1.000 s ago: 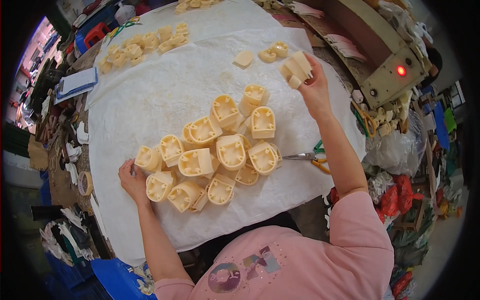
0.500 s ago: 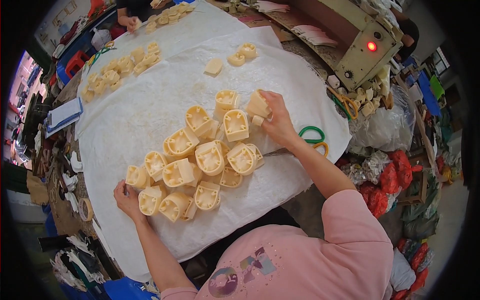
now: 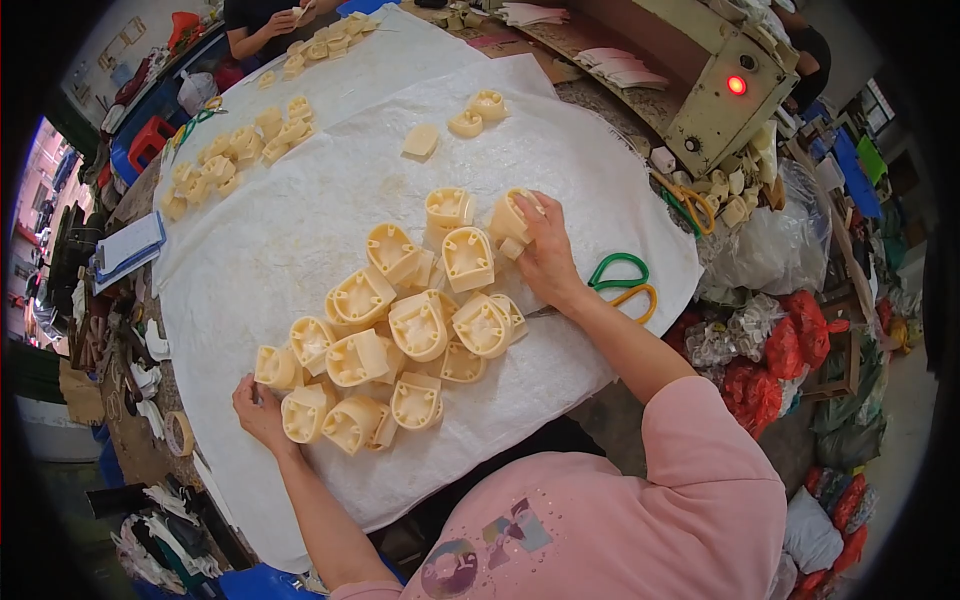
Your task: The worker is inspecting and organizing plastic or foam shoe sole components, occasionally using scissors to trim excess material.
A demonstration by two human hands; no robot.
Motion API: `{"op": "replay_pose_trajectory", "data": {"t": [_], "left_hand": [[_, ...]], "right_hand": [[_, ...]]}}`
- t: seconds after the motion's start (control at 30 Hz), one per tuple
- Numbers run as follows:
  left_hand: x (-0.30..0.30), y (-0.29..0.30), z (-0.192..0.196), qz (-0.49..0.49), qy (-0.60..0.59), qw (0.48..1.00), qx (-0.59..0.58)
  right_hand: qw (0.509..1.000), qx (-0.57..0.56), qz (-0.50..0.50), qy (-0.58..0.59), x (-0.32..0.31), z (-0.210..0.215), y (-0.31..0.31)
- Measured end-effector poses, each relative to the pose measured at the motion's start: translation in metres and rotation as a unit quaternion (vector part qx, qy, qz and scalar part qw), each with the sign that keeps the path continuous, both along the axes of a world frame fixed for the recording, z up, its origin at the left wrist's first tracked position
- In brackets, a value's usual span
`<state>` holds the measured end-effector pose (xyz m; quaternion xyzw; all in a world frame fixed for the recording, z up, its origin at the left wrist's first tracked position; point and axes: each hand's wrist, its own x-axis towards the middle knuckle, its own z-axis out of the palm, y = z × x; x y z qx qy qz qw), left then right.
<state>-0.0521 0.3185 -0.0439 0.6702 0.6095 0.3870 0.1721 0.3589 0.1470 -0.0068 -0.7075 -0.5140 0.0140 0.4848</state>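
Observation:
Many cream plastic housings (image 3: 418, 325), hollow and rounded at one end with small posts inside, lie heaped on a white sheet (image 3: 300, 250). At the heap's far right, my right hand (image 3: 548, 255) has its fingers closed over another cream plastic housing (image 3: 509, 217). My left hand (image 3: 262, 418) rests at the heap's left end, thumb and fingers apart, beside the leftmost housing (image 3: 277, 368). It holds nothing that I can see. Scissors (image 3: 622, 284) with one green and one yellow handle lie by my right forearm, their blades partly hidden.
More cream pieces (image 3: 240, 145) lie at the far left, and a few (image 3: 478, 112) at the back. Across the table a person's hands (image 3: 285, 20) hold a small piece. A machine with a lit red lamp (image 3: 737, 85) stands back right. A clipboard (image 3: 130, 248) lies left.
My right hand keeps hold of the housing and has tilted it slightly. My left hand stays almost in place. The other person's hands have come together, raised off the table.

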Motion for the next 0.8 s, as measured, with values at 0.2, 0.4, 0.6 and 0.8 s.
{"op": "replay_pose_trajectory", "data": {"t": [0.2, 0.4, 0.6, 0.8], "left_hand": [[0.001, 0.000, -0.001, -0.004, 0.017, 1.000, 0.007], [0.005, 0.000, 0.001, 0.005, 0.003, 1.000, 0.002], [0.001, 0.003, -0.006, 0.014, 0.001, 0.999, 0.031], [0.001, 0.002, -0.003, 0.008, 0.022, 1.000, 0.015]], "right_hand": [[1.000, 0.016, -0.022, 0.011, 0.005, -0.004, 0.003], [0.995, -0.094, 0.029, -0.021, 0.010, -0.007, -0.007], [0.988, -0.155, 0.024, -0.013, 0.005, 0.006, -0.008], [0.988, -0.119, 0.068, 0.074, 0.015, 0.004, -0.010]]}}
